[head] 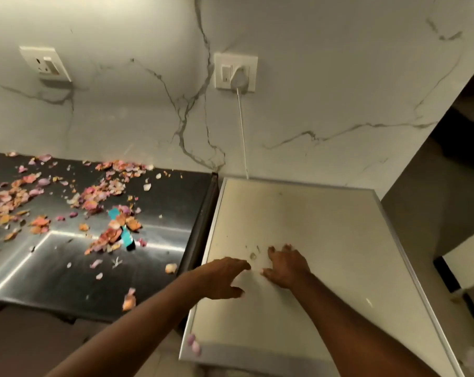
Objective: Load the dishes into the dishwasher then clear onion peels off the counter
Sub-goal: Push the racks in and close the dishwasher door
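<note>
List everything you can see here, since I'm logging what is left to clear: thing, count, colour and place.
onion peels: many, pink and orange, scattered over the dark counter
dark counter: one, black and glossy, left half of view
teal object: one, teal with a dark end, on the counter, partly under peels
white appliance top: one, off-white, right of the counter
peel bits: two or so, pale purple, at the appliance top's front left corner
wall sockets: two, white, on the marble wall
plug and cable: one, white, in the right socket
left hand: one, fingers spread on the appliance top
right hand: one, flat on the appliance top
</note>
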The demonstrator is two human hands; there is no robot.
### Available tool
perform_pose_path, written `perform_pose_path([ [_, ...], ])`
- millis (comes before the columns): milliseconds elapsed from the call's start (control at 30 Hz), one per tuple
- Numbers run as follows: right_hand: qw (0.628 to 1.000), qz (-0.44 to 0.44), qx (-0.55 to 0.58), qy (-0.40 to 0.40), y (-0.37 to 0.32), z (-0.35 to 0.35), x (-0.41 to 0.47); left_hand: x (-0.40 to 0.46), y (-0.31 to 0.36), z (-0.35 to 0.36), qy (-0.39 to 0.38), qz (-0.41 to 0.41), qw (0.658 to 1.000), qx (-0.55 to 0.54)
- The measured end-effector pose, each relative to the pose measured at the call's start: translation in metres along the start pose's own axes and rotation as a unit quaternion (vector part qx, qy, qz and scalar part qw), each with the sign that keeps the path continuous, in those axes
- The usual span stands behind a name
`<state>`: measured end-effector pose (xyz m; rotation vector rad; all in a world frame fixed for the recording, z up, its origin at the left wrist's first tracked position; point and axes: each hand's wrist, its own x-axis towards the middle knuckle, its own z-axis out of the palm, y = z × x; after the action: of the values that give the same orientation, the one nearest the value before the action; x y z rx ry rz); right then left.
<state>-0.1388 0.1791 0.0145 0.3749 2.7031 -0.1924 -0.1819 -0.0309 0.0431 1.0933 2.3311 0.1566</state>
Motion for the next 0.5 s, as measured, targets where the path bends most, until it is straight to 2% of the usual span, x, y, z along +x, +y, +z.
perform_pose_path([
  [67,1.000,0.009,-0.007,-0.015,-0.001,0.018,-0.012,-0.016,-0.001,0.022,-0.024,0.004,0.999,0.024],
  [200,0.999,-0.029,0.021,-0.020,0.007,0.033,-0.027,-0.031,0.009,0.059,-0.042,-0.015,0.995,0.087],
  [367,0.994,-0.100,0.047,-0.014,0.032,0.065,-0.061,-0.054,0.028,0.077,-0.019,-0.057,0.996,0.064],
  [500,0.991,-0.118,0.055,-0.013,0.041,0.086,-0.085,-0.072,0.031,0.091,-0.021,-0.078,0.995,0.060],
])
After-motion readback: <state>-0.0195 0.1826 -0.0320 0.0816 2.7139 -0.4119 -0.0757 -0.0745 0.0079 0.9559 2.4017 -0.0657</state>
